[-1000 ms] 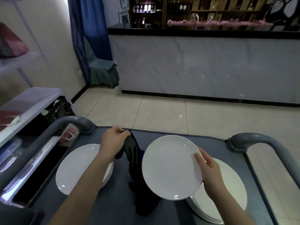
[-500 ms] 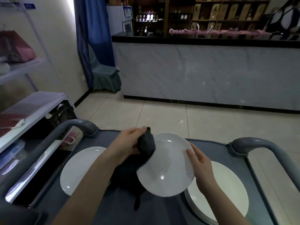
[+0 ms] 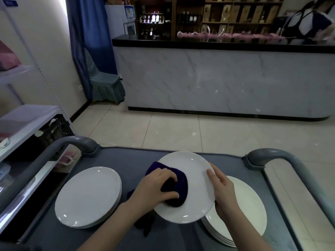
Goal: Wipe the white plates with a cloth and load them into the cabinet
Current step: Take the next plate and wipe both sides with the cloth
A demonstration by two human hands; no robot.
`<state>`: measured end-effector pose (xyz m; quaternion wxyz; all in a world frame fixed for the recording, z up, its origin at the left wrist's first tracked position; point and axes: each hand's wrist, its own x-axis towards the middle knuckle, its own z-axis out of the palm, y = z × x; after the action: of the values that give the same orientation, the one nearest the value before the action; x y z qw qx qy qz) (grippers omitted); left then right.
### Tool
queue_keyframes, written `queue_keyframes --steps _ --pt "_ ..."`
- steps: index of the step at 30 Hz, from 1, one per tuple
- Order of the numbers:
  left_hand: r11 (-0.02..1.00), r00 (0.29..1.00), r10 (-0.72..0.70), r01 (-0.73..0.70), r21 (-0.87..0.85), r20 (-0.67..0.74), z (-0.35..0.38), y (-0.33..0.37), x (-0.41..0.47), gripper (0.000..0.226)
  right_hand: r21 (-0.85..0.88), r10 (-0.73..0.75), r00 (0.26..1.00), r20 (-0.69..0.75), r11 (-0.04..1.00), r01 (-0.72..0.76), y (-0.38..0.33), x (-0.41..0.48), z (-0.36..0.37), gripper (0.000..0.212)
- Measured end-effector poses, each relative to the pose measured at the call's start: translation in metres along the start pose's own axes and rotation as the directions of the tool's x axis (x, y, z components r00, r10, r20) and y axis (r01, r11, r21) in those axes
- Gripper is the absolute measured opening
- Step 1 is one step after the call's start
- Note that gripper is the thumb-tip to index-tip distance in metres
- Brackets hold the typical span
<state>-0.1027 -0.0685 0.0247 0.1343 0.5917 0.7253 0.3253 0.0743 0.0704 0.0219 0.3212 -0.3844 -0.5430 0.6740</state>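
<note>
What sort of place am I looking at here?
Probably a restaurant or bar: a marble-fronted counter with wine bottles on shelves behind it, and a service cart carrying stacks of white plates.

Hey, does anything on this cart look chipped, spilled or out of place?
Nothing stands out. The left hand grips a dark cloth against the white plate, which the right hand holds by its rim. The left plate stack and right plate stack sit flat on the grey cart; no chips or spills show.

Beige tiled floor (image 3: 181, 131), grey marble-fronted counter (image 3: 217, 78) stood across it, blue curtain (image 3: 87, 42) hung beside a covered chair (image 3: 105, 86), wooden bottle shelves (image 3: 235, 13) behind
</note>
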Motion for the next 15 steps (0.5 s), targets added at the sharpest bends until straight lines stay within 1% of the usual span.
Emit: queue_keyframes --steps 2,4,6,8,10,12,13,15 --pt "0.999 1.000 -0.017 0.017 -0.040 0.000 0.004 0.008 -0.002 0.028 0.009 0.002 1.000 -0.023 1.000 -0.002 0.001 0.001 -0.001 0.027" --pt "0.994 0.996 0.012 -0.003 -0.106 0.088 0.007 0.013 -0.006 0.027 0.025 0.008 0.998 -0.062 1.000 -0.007 0.003 0.003 -0.004 0.026" --pt "0.987 0.969 0.047 -0.007 -0.162 0.243 0.010 0.015 -0.012 0.041 0.047 0.010 0.996 -0.091 0.999 -0.006 0.003 0.004 -0.006 0.024" --pt "0.984 0.931 0.101 -0.041 -0.173 0.351 0.013 0.016 -0.014 0.052 0.063 0.012 0.994 -0.108 0.998 -0.005 0.002 0.006 -0.006 0.023" --pt "0.985 0.912 0.163 -0.126 -0.121 0.376 0.014 0.019 -0.008 0.054 0.071 0.014 0.994 -0.112 0.997 -0.006 0.000 0.006 -0.003 0.021" --pt "0.972 0.907 0.221 -0.237 0.001 0.360 0.015 0.020 0.001 0.056 0.072 0.015 0.994 -0.109 0.997 -0.007 -0.002 0.005 -0.001 0.021" --pt "0.961 0.910 0.225 -0.267 0.075 0.349 0.018 0.019 0.005 0.058 0.074 0.016 0.994 -0.107 0.997 -0.008 -0.002 0.004 0.000 0.022" --pt "0.947 0.931 0.175 -0.249 0.204 0.321 0.026 0.017 0.009 0.059 0.084 0.026 0.994 -0.110 0.996 -0.017 -0.002 0.000 0.004 0.024"
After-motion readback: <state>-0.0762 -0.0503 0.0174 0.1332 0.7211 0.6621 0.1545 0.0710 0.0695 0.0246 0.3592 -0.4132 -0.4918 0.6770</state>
